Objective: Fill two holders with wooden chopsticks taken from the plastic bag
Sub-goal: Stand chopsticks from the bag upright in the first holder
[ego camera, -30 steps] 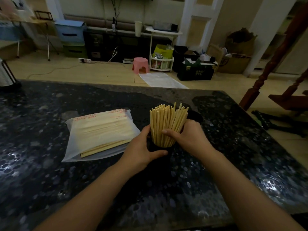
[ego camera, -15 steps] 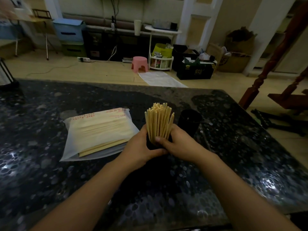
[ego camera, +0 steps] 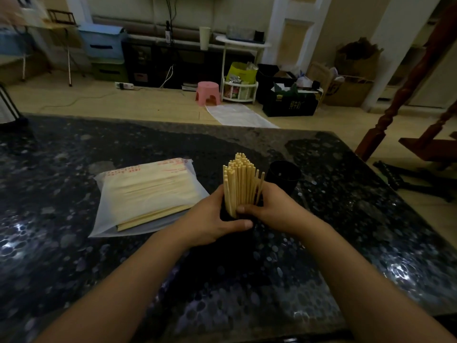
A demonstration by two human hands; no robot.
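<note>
A dense bundle of wooden chopsticks [ego camera: 241, 181] stands upright in a black holder [ego camera: 223, 212] at the middle of the dark table; the holder is almost wholly hidden by my hands. My left hand [ego camera: 210, 222] wraps round the holder from the left, thumb across its front. My right hand [ego camera: 277, 209] grips the chopstick bundle from the right, just above the holder's rim. A second black holder [ego camera: 284, 175] stands behind my right hand, with nothing showing above its rim. The plastic bag [ego camera: 146, 194] of chopsticks lies flat to the left, some sticks poking from its near end.
The black speckled stone table [ego camera: 74, 256] stretches wide on all sides; its far edge runs across the upper middle. A dark object [ego camera: 7, 115] sits at the far left corner. A wooden stair post [ego camera: 385, 115] stands beyond the right edge.
The bundle has moved a little left, uncovering the second holder behind it. My hands have squeezed the fanned-out sticks into a tighter, more upright bundle.
</note>
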